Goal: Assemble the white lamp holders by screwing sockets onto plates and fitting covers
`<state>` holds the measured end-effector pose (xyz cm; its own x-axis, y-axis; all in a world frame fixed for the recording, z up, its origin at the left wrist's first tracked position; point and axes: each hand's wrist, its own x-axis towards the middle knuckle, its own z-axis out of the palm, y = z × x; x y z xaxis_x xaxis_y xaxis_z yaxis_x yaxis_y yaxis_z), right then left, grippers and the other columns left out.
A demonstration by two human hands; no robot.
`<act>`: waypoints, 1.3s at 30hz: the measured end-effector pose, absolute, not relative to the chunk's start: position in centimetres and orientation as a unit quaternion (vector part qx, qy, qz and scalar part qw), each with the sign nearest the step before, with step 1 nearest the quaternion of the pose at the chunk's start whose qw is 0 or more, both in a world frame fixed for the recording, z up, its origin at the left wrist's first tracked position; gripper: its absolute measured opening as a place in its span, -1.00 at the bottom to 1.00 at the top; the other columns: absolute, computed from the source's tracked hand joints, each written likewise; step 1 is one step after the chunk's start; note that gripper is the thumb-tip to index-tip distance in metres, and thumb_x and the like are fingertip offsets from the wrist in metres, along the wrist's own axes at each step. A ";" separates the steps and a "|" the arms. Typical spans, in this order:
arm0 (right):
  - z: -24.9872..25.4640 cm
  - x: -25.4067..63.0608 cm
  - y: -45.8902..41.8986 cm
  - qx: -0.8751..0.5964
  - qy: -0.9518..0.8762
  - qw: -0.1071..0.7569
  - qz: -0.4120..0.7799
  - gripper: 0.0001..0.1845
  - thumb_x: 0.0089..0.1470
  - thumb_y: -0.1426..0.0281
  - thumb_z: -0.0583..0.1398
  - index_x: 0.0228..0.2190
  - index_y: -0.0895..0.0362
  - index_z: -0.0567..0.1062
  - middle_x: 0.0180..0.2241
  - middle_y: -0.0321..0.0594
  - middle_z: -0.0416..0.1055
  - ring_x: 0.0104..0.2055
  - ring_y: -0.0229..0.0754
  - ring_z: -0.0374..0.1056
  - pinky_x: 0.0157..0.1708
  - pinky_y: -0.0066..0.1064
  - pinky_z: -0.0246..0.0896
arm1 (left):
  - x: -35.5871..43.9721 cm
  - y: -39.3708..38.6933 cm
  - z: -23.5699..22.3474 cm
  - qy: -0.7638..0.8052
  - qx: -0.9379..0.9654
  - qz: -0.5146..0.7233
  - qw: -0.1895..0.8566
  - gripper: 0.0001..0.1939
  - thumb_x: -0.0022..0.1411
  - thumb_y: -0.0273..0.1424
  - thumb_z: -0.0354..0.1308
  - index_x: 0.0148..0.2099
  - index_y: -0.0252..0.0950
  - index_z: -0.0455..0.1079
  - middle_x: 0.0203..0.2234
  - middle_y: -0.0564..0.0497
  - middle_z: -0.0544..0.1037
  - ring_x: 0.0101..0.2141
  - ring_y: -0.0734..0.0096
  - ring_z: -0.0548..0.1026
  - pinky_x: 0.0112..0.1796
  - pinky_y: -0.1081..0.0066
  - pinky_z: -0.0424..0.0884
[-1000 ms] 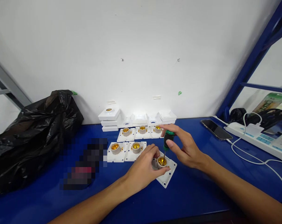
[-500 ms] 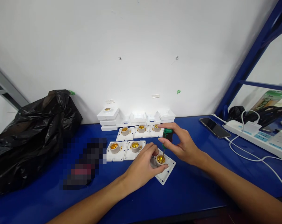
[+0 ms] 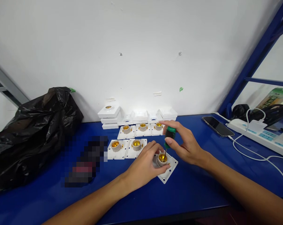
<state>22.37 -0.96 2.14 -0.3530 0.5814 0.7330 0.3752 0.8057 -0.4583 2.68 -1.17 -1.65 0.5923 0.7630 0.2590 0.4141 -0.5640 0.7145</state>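
Tabletop (image 3: 190, 193) lay below. Left hand (image 3: 142, 165) sat low, right hand (image 3: 188, 145) rightward of it. Plate (image 3: 164, 177) lay cornerwise at left fingers. Screwdriver (image 3: 170, 134) stood near-upright in right fingers' grip, tip down inside socket (image 3: 160, 162); left fingers, nearer, clasped socket.

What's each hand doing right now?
Left hand: closed, gripping the round socket on its white plate.
Right hand: closed, holding the green-and-black screwdriver, tip inside that socket.

Wall (image 3: 146, 72) brightest above back edge of tabletop (image 3: 197, 184), front edge dimmer; bag (image 3: 38, 134) glints at left edge, pixelated patch (image 3: 85, 165) beside it
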 end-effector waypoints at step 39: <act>2.1 22.2 -1.0 -0.316 -0.779 0.526 0.130 -0.50 0.35 0.37 0.16 0.26 -0.08 0.28 -0.18 -0.24 0.40 -0.24 -0.18 0.34 -0.18 -0.24 0.35 | 2.8 -1.6 -1.4 0.354 0.858 0.259 0.268 -0.68 0.15 -0.45 0.39 -0.13 -0.21 0.32 -0.15 0.00 0.44 -0.06 0.13 0.41 0.00 0.13 0.35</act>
